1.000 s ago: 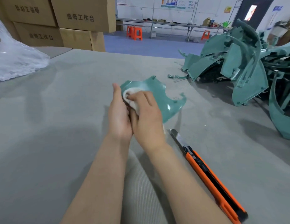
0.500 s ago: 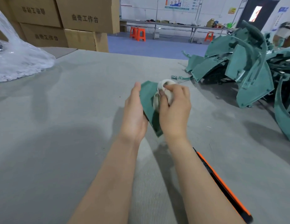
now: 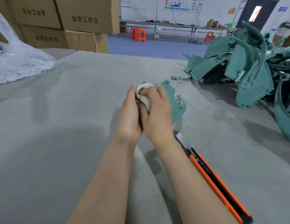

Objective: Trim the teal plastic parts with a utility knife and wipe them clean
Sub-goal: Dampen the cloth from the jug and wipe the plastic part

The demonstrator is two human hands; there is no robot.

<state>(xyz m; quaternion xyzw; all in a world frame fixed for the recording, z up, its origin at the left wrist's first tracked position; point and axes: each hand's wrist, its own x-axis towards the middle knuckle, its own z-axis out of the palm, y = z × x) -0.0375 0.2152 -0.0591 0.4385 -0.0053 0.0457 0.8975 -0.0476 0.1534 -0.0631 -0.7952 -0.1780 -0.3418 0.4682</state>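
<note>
A curved teal plastic part point(image 3: 175, 104) is held above the grey table point(image 3: 60, 126) in front of me. My left hand point(image 3: 129, 115) grips its near left edge, mostly hiding that side. Pressed against the part is a white cloth point(image 3: 143, 94), with my right hand point(image 3: 157, 113) closed on it. An orange utility knife point(image 3: 212, 178) lies on the table by my right forearm, its blade point(image 3: 181, 139) extended toward the part.
A heap of teal plastic parts point(image 3: 247, 70) fills the right side of the table. Clear plastic bags point(image 3: 16, 62) lie at the far left. Stacked cardboard boxes point(image 3: 73, 21) stand behind the table. Small teal offcuts point(image 3: 178, 77) lie near the heap.
The part has turned from edge-on to lying flatter, facing right. Both hands have dropped slightly, and the cloth now sits at the part's upper left edge.
</note>
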